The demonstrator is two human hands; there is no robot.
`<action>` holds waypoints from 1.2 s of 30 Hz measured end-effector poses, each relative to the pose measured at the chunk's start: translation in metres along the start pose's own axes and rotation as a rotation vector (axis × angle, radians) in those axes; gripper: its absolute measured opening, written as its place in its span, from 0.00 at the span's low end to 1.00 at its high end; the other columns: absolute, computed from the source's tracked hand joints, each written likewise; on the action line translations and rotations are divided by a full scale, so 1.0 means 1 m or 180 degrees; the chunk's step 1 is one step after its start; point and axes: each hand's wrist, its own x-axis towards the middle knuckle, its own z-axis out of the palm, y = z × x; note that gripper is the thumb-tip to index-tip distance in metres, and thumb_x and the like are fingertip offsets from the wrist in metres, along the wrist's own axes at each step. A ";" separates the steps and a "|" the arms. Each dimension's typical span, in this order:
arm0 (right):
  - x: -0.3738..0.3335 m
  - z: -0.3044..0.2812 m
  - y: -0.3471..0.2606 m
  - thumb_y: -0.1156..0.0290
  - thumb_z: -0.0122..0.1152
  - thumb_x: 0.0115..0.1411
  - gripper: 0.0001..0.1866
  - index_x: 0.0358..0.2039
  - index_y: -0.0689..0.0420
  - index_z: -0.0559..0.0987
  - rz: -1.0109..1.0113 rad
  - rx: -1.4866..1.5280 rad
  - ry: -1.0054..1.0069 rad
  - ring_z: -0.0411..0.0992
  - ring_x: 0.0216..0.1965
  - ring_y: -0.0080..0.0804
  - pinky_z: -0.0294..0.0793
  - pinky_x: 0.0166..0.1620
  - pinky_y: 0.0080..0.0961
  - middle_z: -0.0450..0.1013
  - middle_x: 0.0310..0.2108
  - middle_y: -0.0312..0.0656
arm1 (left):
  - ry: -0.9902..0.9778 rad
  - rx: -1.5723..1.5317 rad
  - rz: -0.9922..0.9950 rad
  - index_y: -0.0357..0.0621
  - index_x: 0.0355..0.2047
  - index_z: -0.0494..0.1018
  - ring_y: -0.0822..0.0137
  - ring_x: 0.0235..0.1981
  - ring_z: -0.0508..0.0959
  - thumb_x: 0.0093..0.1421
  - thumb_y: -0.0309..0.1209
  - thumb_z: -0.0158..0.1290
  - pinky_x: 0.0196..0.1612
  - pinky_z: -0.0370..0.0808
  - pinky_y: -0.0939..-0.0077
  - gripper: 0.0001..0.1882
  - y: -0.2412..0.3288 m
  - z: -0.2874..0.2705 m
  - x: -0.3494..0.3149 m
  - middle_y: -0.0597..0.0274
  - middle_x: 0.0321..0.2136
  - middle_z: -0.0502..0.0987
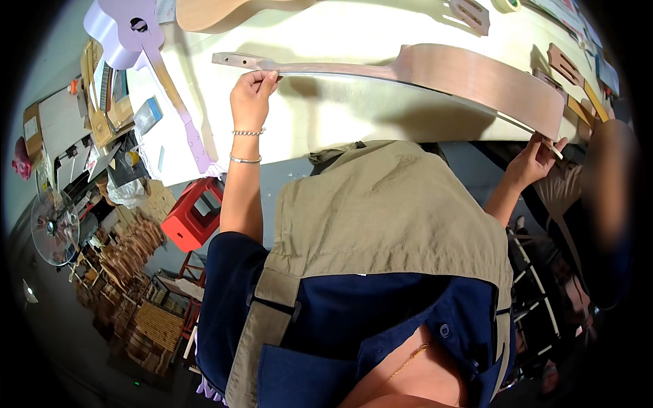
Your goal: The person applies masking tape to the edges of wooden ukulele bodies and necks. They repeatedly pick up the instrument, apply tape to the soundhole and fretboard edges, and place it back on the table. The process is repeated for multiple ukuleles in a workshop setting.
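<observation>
Spanning the frame's upper centre, a bare wooden ukulele [476,76] has its neck [333,68] pinched in the left hand [252,98]; the right hand [532,163], at its tail, grips what seems a stick [555,151].

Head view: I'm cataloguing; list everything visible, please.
Held instrument: one, brown, between both hands
Other instrument: one, lilac, table's left
Wooden body: one, tan, top edge
Slotted headstocks: several, brown, upper right
Table: one, cream, across the top
Stool: one, red, mid-left
Fan: one, grey, far left
Wood pieces: many, brown, lower left
Small clutter: uncounted, mixed, both sides
Other person: one, dark sleeve, right edge
Apron: one, khaki, on wearer
Shirt: one, navy, on wearer
Necklace: one, gold, chest
Bracelets: two, silver, left wrist
Left hand: one, bare, on instrument's neck
Right hand: one, bare, at instrument's tail
</observation>
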 end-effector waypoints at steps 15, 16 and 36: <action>-0.002 0.003 0.003 0.86 0.50 0.59 0.35 0.64 0.63 0.48 -0.0123 0.0048 -0.0023 0.67 0.51 0.31 0.66 0.57 0.31 0.66 0.50 0.45 | 0.1090 0.0185 0.0555 0.37 0.30 0.68 0.70 0.35 0.78 0.49 0.26 0.64 0.33 0.78 0.79 0.14 -0.019 0.008 0.006 0.56 0.30 0.77; -0.002 0.006 0.001 0.86 0.51 0.59 0.35 0.64 0.63 0.47 -0.0121 -0.0012 0.0002 0.67 0.51 0.31 0.66 0.57 0.32 0.67 0.50 0.45 | 0.1179 -0.0069 0.1294 0.44 0.32 0.71 0.70 0.41 0.76 0.51 0.25 0.61 0.45 0.71 0.69 0.10 -0.023 0.017 -0.005 0.64 0.31 0.79; -0.002 0.019 0.012 0.93 0.57 0.50 0.40 0.62 0.65 0.54 -0.0166 0.0376 0.0325 0.69 0.46 0.27 0.71 0.51 0.26 0.70 0.45 0.42 | 0.1318 0.2999 0.3283 0.68 0.44 0.77 0.64 0.56 0.64 0.49 0.21 0.54 0.62 0.25 0.50 0.25 -0.034 0.038 -0.015 0.79 0.40 0.75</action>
